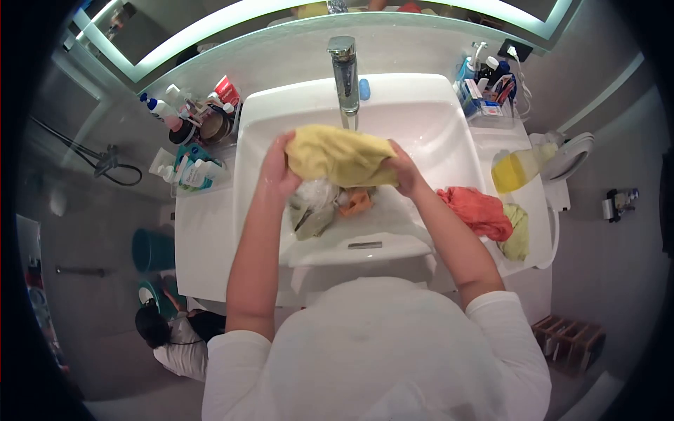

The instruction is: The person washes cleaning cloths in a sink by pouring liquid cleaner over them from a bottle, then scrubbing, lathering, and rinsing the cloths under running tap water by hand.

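Observation:
A wet-looking yellow cloth (pixel 340 156) is stretched between my two hands over the white sink (pixel 449 119). My left hand (pixel 279 168) grips its left end, and my right hand (pixel 405 170) holds the right end. Just behind the cloth stands the chrome faucet (pixel 345 74), with water at its spout. Below the cloth, in the basin, lie a pale greenish cloth (pixel 312 217) with suds and an orange cloth (pixel 357 201). Near my right forearm, a bunched red cloth (pixel 476 210) and a yellow-green cloth (pixel 516 235) rest on the counter.
Toiletries (pixel 196 168) crowd the left counter; more (pixel 488 88) stand at the back right. A bottle of yellow liquid (pixel 516 170) is on the right counter. A blue piece (pixel 364 89) sits beside the faucet. Lower left, another person (pixel 179 344) crouches near a teal bin (pixel 153 250).

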{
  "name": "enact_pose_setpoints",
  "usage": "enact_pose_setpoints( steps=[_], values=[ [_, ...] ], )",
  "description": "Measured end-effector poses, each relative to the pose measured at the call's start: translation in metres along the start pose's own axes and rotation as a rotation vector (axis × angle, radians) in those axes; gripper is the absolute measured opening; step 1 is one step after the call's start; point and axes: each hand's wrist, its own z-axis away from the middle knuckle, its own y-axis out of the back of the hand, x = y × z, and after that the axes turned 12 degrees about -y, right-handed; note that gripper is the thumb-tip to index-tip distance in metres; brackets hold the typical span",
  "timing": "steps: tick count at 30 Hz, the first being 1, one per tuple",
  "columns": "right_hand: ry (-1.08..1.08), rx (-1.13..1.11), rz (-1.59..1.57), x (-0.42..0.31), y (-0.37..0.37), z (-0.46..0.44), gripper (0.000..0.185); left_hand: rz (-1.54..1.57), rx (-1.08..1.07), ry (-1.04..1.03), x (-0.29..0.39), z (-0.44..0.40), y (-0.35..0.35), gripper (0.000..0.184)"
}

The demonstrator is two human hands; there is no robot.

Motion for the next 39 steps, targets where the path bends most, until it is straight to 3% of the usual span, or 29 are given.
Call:
enact_pose_setpoints(
  steps=[1,3,5,8,10,13,16,18,19,22,23,24,26,27,28,30,31,33,35,36,37,39],
  values=[
    [0.03,-0.008,-0.106,-0.018,-0.02,0.01,0.044,-0.028,-0.09,0.003,-0.019,-0.008,0.027,0.061],
    [0.134,0.009,-0.136,-0.011,-0.042,0.009,0.041,-0.181,0.295,0.162,-0.045,0.014,0.008,0.064],
    [0.307,0.154,0.2,0.019,-0.075,0.007,0.029,-0.025,0.14,0.296,-0.077,0.017,0.009,0.066],
    [0.535,0.193,0.628,0.029,-0.12,0.024,0.018,0.612,-0.578,0.325,-0.133,-0.028,0.074,0.06],
    [0.667,0.234,0.85,0.026,-0.127,0.026,0.018,0.062,0.061,0.063,-0.118,0.008,0.019,0.046],
    [0.795,0.413,1.038,0.031,-0.11,0.006,0.022,0.266,0.128,0.081,-0.146,-0.009,0.049,0.041],
    [0.747,0.5,0.945,0.03,-0.065,-0.018,0.025,0.219,0.138,0.114,-0.154,-0.018,0.044,0.036],
    [0.42,0.525,1.034,0.021,-0.027,-0.023,0.024,-0.147,0.096,0.157,-0.138,-0.004,0.01,0.034],
    [0.254,0.533,1.071,0.017,-0.014,-0.025,0.026,-0.123,0.193,0.174,-0.139,-0.006,0.003,0.033],
    [0.747,0.74,1.178,0.014,0.014,-0.034,0.042,-0.149,0.309,0.113,-0.108,0.007,-0.017,0.034],
    [0.278,0.813,1.02,0.007,0.032,-0.027,0.063,-0.197,0.199,0.008,-0.099,-0.002,0.009,0.037],
    [0.234,0.713,1.081,0.004,0.042,-0.017,0.066,-0.243,0.088,-0.102,-0.089,-0.012,0.04,0.042],
    [0.152,0.502,1.196,0.001,0.044,0.003,0.071,-0.374,0.216,-0.15,-0.075,-0.011,0.063,0.048],
    [0.212,0.48,1.54,0.004,0.029,0.007,0.068,-0.438,0.28,-0.175,-0.073,-0.009,0.071,0.051],
    [0.147,0.456,1.559,0.006,0.031,0.005,0.064,-0.441,0.311,-0.141,-0.075,-0.005,0.079,0.063],
    [0.018,0.413,1.59,0.008,0.033,0.0,0.058,-0.4,0.311,-0.067,-0.075,0.002,0.082,0.084],
    [0.155,0.436,1.435,0.008,0.031,-0.007,0.04,-0.356,0.285,-0.025,-0.074,0.006,0.079,0.091],
    [0.448,0.221,0.793,0.026,0.004,-0.025,0.025,-0.161,0.131,0.077,-0.074,0.018,0.068,0.089],
    [0.35,0.083,0.222,0.023,-0.072,-0.012,0.017,-0.044,0.226,0.092,-0.081,0.028,0.035,0.066],
    [0.447,0.056,0.338,0.017,-0.103,0.0,0.022,0.017,0.271,0.094,-0.081,0.026,0.025,0.058],
    [0.545,0.027,0.454,0.014,-0.126,0.011,0.029,0.489,-0.343,-0.057,-0.11,-0.012,0.09,0.051],
    [0.701,0.124,0.662,0.019,-0.153,0.025,0.023,0.426,-0.369,0.1,-0.105,-0.021,0.109,0.045]
  ],
)
